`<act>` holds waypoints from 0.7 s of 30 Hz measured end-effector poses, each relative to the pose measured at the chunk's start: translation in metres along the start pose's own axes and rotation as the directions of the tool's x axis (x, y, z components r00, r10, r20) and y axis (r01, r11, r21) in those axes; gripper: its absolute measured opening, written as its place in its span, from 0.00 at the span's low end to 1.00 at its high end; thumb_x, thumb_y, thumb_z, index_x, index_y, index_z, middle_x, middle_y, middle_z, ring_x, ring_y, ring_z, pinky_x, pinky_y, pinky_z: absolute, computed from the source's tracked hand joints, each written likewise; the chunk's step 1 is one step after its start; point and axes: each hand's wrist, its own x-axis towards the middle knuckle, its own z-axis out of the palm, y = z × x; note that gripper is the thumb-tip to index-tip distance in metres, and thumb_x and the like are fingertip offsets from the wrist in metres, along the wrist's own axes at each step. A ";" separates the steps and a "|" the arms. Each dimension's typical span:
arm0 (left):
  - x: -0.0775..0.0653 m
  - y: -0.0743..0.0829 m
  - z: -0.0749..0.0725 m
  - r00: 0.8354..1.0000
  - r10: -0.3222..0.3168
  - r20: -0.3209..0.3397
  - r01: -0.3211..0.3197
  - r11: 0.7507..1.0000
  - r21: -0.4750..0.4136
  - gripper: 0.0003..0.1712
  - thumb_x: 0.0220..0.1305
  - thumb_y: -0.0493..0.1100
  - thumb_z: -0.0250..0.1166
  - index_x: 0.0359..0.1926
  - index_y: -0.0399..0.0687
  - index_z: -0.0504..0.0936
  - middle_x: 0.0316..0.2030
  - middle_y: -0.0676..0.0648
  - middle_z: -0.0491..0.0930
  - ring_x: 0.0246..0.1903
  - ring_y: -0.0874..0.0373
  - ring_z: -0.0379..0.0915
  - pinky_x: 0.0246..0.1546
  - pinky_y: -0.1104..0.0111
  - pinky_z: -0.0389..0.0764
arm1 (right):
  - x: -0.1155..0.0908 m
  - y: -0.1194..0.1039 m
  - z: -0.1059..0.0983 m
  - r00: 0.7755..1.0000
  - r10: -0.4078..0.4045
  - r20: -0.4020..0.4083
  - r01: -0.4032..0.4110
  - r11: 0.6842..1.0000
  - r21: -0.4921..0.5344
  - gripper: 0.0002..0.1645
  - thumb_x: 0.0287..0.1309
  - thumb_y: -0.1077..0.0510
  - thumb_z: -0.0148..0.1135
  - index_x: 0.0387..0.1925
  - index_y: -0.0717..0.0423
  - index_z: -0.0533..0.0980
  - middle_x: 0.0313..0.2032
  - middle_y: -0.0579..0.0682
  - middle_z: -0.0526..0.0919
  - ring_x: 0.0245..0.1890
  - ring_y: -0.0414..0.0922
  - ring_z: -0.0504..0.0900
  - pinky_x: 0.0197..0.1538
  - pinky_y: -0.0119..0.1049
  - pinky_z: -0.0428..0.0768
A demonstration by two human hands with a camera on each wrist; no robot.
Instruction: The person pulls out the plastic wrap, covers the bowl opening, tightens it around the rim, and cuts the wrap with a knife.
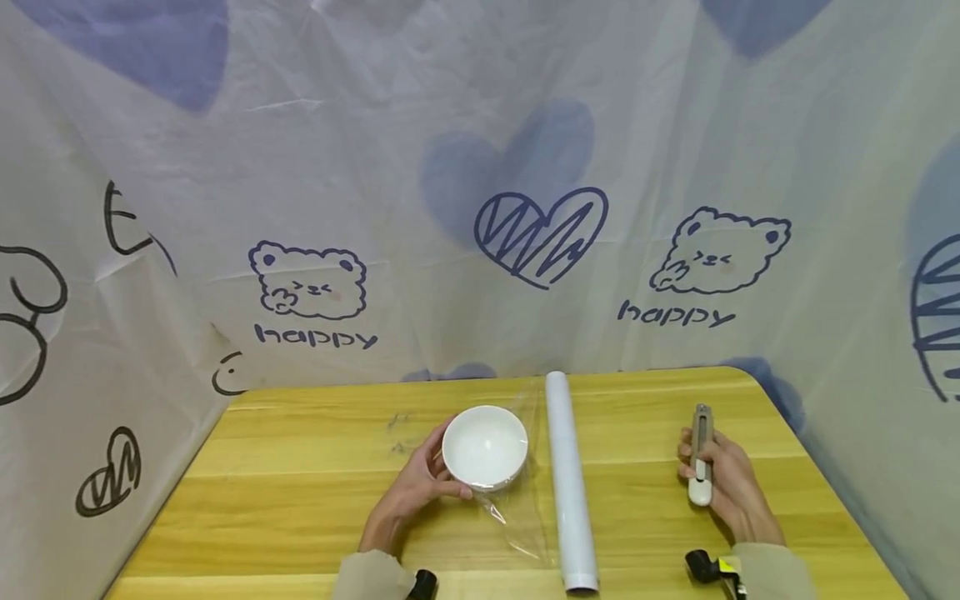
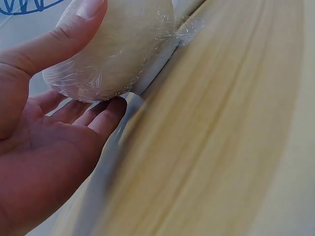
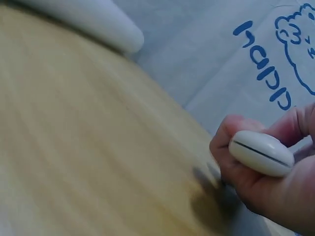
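Observation:
A white bowl with clear plastic film around it is in the left half of my grip area, near the middle of the table. My left hand holds it from the left side, thumb at the near side. In the left wrist view the crinkled film clings to the outside of the bowl, and the fingertips reach under its lower edge. Over the right part of the table, my right hand grips a white and grey utility knife, its head pointing away. The right wrist view shows the knife's rounded white end.
A long white roll lies lengthwise between the two hands, just right of the film. The wooden table is backed by a printed cloth, which also hangs along both sides.

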 end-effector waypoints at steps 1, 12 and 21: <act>0.000 0.000 0.000 1.000 -0.002 -0.005 0.002 1.000 -0.004 0.64 0.38 0.22 0.74 0.73 0.44 0.47 0.71 0.38 0.48 0.67 0.41 0.52 0.61 0.62 0.66 | 0.000 -0.001 0.001 1.000 -0.009 0.007 0.009 1.000 -0.002 0.44 0.59 0.74 0.29 0.72 0.56 0.28 0.55 0.53 0.60 0.36 0.40 0.67 0.27 0.33 0.72; 0.004 0.007 0.001 1.000 0.024 -0.011 -0.024 1.000 -0.018 0.66 0.37 0.22 0.74 0.74 0.47 0.46 0.71 0.40 0.48 0.66 0.44 0.55 0.60 0.61 0.68 | 0.006 -0.009 0.012 0.995 -0.091 -0.049 0.083 0.986 -0.147 0.44 0.61 0.74 0.36 0.73 0.55 0.32 0.64 0.60 0.54 0.48 0.44 0.69 0.39 0.37 0.77; 0.006 0.011 0.001 0.999 0.045 0.007 -0.045 0.998 -0.032 0.65 0.38 0.21 0.73 0.73 0.43 0.45 0.71 0.37 0.47 0.67 0.41 0.52 0.60 0.61 0.68 | 0.008 -0.005 0.021 0.956 -0.181 -0.231 0.013 0.812 -0.584 0.39 0.64 0.62 0.54 0.72 0.56 0.51 0.66 0.64 0.59 0.63 0.56 0.62 0.42 0.23 0.78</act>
